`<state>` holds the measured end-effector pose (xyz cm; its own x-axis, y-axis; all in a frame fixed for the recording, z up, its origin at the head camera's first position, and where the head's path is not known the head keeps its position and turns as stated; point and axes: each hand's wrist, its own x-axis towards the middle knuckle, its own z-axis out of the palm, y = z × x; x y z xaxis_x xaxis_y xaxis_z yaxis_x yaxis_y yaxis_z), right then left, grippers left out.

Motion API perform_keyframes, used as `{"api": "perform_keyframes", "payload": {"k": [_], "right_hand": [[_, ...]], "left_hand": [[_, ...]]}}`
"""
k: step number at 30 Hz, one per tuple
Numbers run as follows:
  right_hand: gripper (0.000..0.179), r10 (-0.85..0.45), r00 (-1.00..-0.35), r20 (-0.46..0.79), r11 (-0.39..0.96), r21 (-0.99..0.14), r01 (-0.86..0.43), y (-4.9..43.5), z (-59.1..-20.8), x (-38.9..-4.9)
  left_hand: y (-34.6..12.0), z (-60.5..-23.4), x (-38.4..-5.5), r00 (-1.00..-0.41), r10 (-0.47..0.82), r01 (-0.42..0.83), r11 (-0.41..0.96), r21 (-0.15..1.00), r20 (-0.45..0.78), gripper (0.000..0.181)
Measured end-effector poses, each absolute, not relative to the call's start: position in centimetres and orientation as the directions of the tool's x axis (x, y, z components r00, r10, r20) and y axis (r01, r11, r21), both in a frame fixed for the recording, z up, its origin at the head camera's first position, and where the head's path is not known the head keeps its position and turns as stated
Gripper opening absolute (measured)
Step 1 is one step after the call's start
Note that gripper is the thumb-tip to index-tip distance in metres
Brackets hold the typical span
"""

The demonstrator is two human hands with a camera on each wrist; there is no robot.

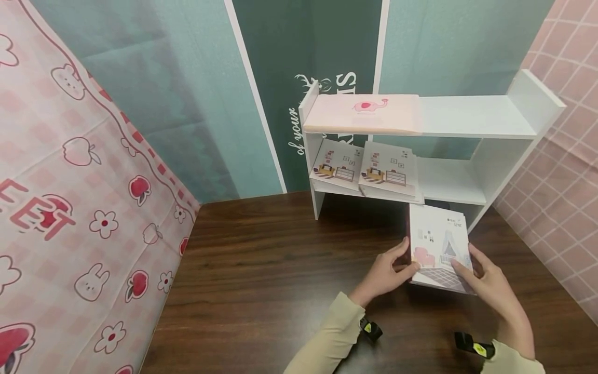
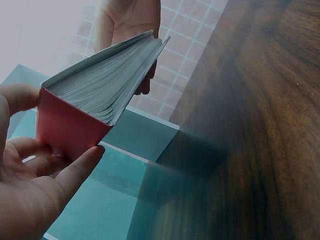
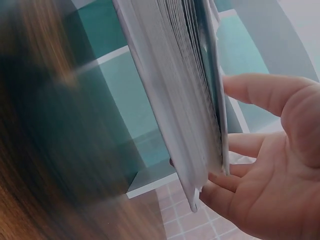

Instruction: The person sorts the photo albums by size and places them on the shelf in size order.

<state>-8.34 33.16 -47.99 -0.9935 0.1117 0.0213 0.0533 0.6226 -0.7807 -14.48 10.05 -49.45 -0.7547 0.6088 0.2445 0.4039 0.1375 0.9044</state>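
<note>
Both hands hold a thick hardcover book (image 1: 441, 244) over the table, just in front of the shelf's right half. Its pale cover carries a pink armchair and a tent-like canopy. In the left wrist view the red spine (image 2: 70, 127) and fanned page edges show. My left hand (image 1: 385, 272) grips the spine side, its thumb and fingers on opposite faces. On the other long side, my right hand (image 1: 492, 285) has its thumb on the cover. From the right wrist view, the right hand's fingers (image 3: 245, 145) wrap the opening edge.
A white two-tier shelf (image 1: 476, 117) stands at the back right. A pink elephant-print book (image 1: 345, 114) lies on its top board. Two pale illustrated books (image 1: 337, 163) lean side by side on the lower board. Pink tiled cloth (image 1: 560, 208) borders the right side of the brown table (image 1: 247, 291).
</note>
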Motion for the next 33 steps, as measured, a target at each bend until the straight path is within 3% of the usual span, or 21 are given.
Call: {"api": "perform_keyframes", "payload": {"k": [10, 17, 26, 33], "right_hand": [[0.079, 0.078, -0.995, 0.063, 0.608, -0.794, -0.002, 32.7, -47.2, -7.7], [0.085, 0.079, -0.996, 0.031, 0.649, -0.760, 0.028, 32.8, -46.7, -7.1], [0.092, 0.078, -0.997, 0.022, 0.675, -0.737, 0.036, 32.9, -46.3, -6.3], [0.091, 0.066, -0.992, 0.105, 0.629, -0.776, -0.040, 32.9, -45.8, -5.9]], "left_hand": [[9.7, -48.8, -14.2, -0.737, 0.638, 0.361, 0.094, 0.928, 0.222, 0.081], [9.4, -48.9, -14.1, -0.707, 0.671, 0.370, 0.081, 0.925, 0.224, 0.090], [9.4, -48.7, -13.6, -0.690, 0.688, 0.368, 0.064, 0.928, 0.226, 0.095], [9.6, -48.4, -13.7, -0.674, 0.701, 0.395, 0.073, 0.916, 0.234, 0.098]]}}
